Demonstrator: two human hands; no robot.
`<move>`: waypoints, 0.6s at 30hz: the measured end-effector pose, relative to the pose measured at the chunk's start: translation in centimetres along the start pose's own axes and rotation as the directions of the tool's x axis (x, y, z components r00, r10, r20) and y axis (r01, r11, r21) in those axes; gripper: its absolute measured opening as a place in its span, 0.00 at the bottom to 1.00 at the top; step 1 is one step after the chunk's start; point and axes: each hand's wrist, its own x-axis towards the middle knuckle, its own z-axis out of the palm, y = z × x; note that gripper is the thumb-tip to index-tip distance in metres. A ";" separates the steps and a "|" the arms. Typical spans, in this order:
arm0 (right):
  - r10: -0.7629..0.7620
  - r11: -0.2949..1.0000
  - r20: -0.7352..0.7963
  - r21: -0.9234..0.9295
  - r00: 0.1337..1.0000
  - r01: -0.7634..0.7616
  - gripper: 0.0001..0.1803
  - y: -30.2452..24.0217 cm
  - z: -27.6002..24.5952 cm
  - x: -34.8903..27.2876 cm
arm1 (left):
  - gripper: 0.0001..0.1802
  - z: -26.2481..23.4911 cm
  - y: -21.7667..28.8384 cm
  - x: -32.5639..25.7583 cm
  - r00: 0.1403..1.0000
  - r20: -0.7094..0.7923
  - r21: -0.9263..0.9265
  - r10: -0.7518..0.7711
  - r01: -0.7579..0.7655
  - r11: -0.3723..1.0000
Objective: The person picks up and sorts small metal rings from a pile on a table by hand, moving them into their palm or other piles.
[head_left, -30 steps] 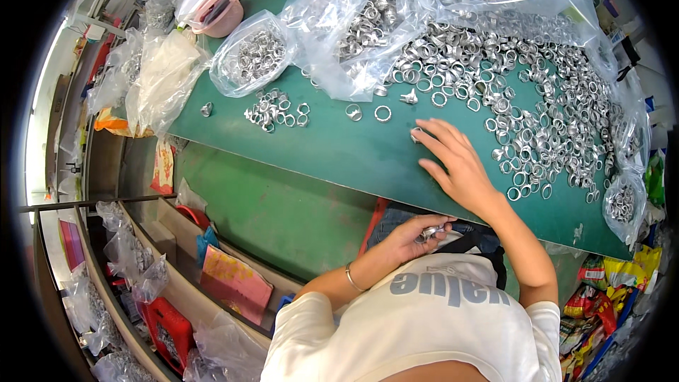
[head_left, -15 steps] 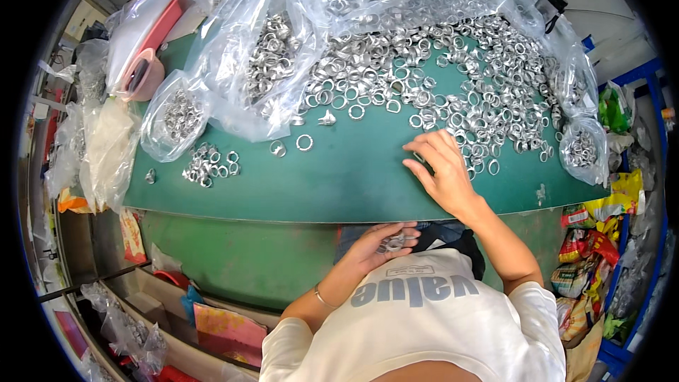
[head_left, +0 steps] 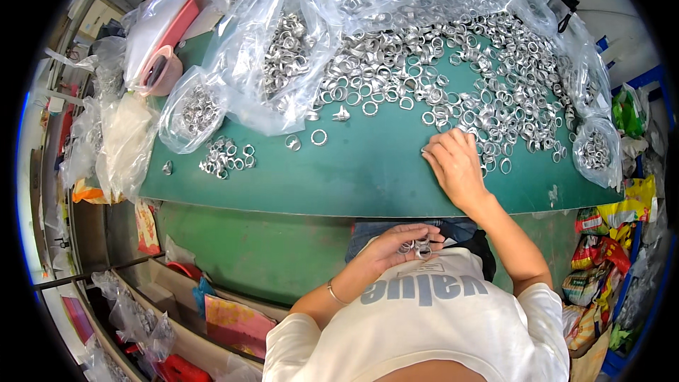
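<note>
Person wears a white short-sleeve cotton T-shirt (head_left: 431,325) w/ big grey block letters printed across the chest. Sleeves end high up, so both arms are bare from there down. Thin silver metal bracelet (head_left: 332,293) sits round the left wrist. Left hand (head_left: 396,247) & right hand (head_left: 456,166) are bare: no gloves, no rings seen on the fingers. Right wrist has nothing on it. Bit of blue jeans (head_left: 396,228) shows just past the shirt.

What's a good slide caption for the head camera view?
Right hand picks among loose metal rings on a green table; left hand cups several rings near the lap.
</note>
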 end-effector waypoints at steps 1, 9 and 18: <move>-0.008 1.000 -0.009 0.003 1.000 0.008 0.07 0.2 0.1 0.4 | 0.15 -0.7 -0.3 0.3 1.000 0.031 0.005 0.006 -0.006 1.000; -0.009 0.982 -0.063 -0.190 0.998 -0.003 0.09 2.2 4.1 6.5 | 0.15 0.5 0.3 -0.1 0.998 0.062 -0.061 -0.001 0.004 0.998; 0.121 0.986 -0.027 -0.111 0.992 -0.123 0.09 2.7 3.7 6.8 | 0.16 -0.3 0.2 0.1 0.999 0.049 -0.100 0.013 -0.008 0.995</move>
